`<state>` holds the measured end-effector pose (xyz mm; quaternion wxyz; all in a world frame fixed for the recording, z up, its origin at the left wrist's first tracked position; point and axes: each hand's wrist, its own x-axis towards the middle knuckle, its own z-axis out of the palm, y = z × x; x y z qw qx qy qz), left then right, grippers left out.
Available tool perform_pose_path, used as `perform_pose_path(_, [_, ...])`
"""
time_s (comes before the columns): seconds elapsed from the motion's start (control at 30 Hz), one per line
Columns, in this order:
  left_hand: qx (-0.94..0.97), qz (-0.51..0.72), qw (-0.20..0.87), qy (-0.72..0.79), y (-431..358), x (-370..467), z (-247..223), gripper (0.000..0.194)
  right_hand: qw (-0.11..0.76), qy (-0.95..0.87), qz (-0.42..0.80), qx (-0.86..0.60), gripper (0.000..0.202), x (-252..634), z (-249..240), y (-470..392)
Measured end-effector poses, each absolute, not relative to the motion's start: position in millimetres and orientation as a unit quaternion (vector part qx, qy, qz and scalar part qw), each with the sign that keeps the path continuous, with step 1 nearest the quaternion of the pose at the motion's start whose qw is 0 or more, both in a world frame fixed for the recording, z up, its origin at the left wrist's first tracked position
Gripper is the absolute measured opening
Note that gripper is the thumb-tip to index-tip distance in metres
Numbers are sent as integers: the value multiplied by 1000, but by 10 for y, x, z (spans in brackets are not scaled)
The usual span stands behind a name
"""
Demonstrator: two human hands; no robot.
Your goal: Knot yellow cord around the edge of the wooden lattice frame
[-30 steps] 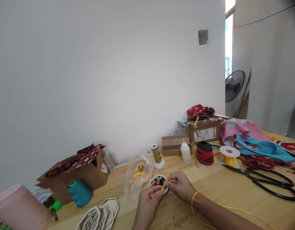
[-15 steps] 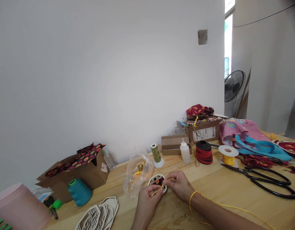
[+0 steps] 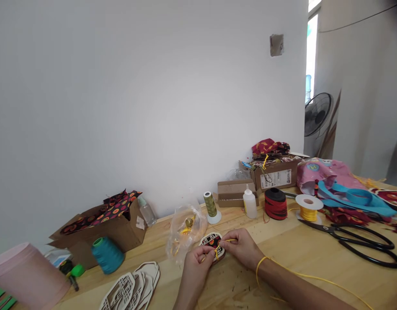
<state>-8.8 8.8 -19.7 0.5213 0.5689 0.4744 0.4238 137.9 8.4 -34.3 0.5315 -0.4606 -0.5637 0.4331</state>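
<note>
Pinched between the fingertips of my left hand [image 3: 201, 260] is one part of a yellow cord [image 3: 217, 251]. My right hand [image 3: 240, 246] is closed on another part of the same cord, a short way to the right. Beneath the fingertips lies an oval wooden lattice piece [image 3: 209, 238] backed with dark patterned fabric; my hands partly cover it. The cord also loops around my right wrist and trails across the table to the lower right. Where the cord crosses between my hands, its exact lacing is too small to make out.
A clear plastic bag [image 3: 185, 232], a green thread spool [image 3: 211, 207], a glue bottle [image 3: 249, 203], a red cord spool [image 3: 275, 204] and a yellow spool [image 3: 308, 209] stand beyond my hands. Black scissors [image 3: 360, 241] lie right; lattice pieces [image 3: 130, 288] and a teal cone [image 3: 107, 255] left.
My fingertips have shifted slightly, with the yellow cord bunched closer over the lattice piece between them. The whole view has moved a little.
</note>
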Motion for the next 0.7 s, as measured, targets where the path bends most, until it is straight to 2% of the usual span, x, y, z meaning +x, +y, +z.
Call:
perform_pose_path(0.37, [582, 425, 492, 489, 70, -85, -196, 21, 516, -593, 410, -463, 23, 1372, -327, 55])
perform_pose_path(0.7, [583, 416, 496, 492, 74, -60, -250, 20, 498, -604, 358, -510, 21, 1440, -510, 152])
